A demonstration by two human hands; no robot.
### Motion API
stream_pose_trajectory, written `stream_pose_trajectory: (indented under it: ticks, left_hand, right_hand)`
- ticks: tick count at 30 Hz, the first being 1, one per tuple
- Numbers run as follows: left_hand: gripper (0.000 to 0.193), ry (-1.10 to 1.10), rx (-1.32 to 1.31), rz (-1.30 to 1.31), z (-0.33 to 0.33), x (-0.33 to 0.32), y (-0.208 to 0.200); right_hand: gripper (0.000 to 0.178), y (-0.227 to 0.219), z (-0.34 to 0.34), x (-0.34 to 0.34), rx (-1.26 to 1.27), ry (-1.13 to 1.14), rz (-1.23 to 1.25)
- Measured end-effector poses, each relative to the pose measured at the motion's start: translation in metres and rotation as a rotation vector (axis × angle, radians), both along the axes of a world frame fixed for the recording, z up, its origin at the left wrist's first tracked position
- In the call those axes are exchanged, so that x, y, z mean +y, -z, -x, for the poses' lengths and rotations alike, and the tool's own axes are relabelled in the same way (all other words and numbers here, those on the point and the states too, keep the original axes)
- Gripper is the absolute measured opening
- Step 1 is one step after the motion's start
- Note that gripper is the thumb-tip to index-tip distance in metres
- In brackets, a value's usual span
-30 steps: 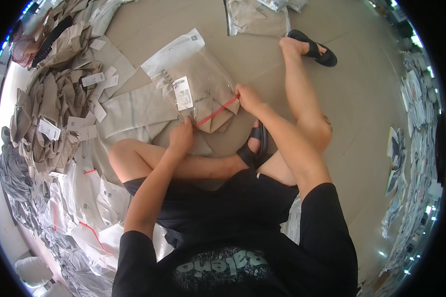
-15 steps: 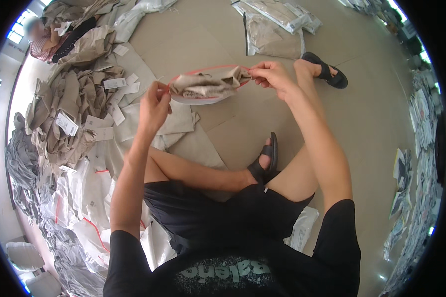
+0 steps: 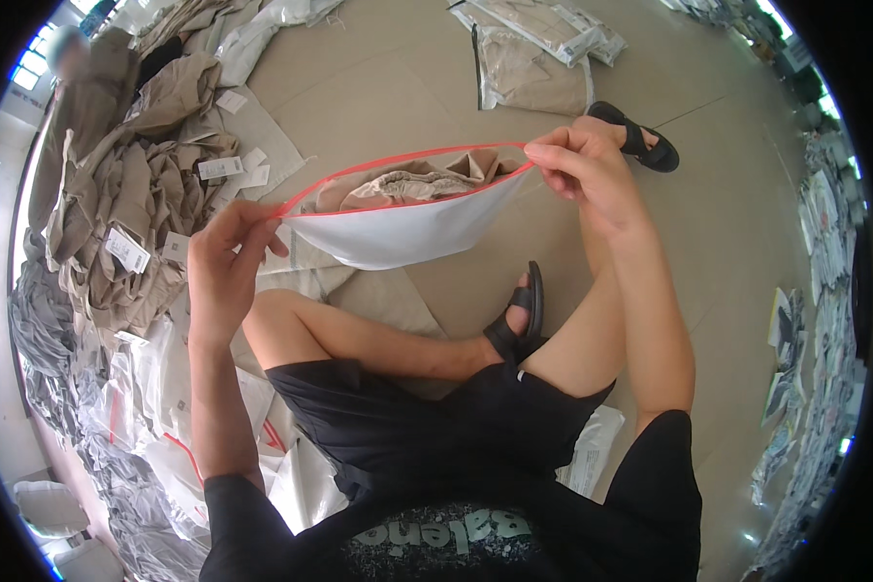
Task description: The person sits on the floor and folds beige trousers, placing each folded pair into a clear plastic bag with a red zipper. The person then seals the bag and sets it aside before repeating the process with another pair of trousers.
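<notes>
A white zip bag (image 3: 398, 238) with a red-edged mouth hangs in front of me, stretched between my two hands. My left hand (image 3: 231, 257) pinches the left corner of its mouth. At the opposite corner, the fingers of my right hand (image 3: 587, 175) are closed on the red edge. Through the parted mouth shows a folded beige garment (image 3: 407, 184), its gathered fabric facing up. The lower part of the garment is hidden by the bag's white wall.
Beige garments with white tags (image 3: 145, 184) are heaped on the left, where a person (image 3: 87, 97) sits. Nearer lie loose red-edged plastic bags (image 3: 165, 427). Filled clear bags (image 3: 533, 73) lie on the floor ahead. Packed goods (image 3: 829, 291) line the right.
My hands have moved apart and nearer to me, the left one toward the left. The bag's mouth is now stretched wider and its white front shows. The person at far left has shifted.
</notes>
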State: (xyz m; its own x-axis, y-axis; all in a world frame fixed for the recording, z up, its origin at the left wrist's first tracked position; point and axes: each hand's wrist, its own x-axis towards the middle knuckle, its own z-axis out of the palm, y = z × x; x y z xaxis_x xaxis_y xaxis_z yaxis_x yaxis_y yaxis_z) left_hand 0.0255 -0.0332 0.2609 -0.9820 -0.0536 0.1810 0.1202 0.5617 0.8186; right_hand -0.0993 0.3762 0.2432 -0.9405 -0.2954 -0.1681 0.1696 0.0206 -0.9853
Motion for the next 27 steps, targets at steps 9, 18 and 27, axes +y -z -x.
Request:
stream_pose_trajectory:
  ticks: [9, 18, 27]
  left_hand:
    - [0.010, -0.005, -0.013, 0.036, 0.009, 0.000, 0.013]
    - [0.023, -0.013, 0.122, 0.574, 0.001, 0.022, -0.007]
    - [0.016, 0.342, 0.528, 0.679, 0.078, 0.203, 0.023]
  right_hand:
    - [0.019, 0.030, -0.011, -0.010, 0.012, -0.027, 0.039]
    - [0.011, 0.049, -0.024, -0.010, 0.364, -0.009, -0.011]
    - [0.017, 0.052, -0.035, -0.010, 0.240, 0.139, 0.073]
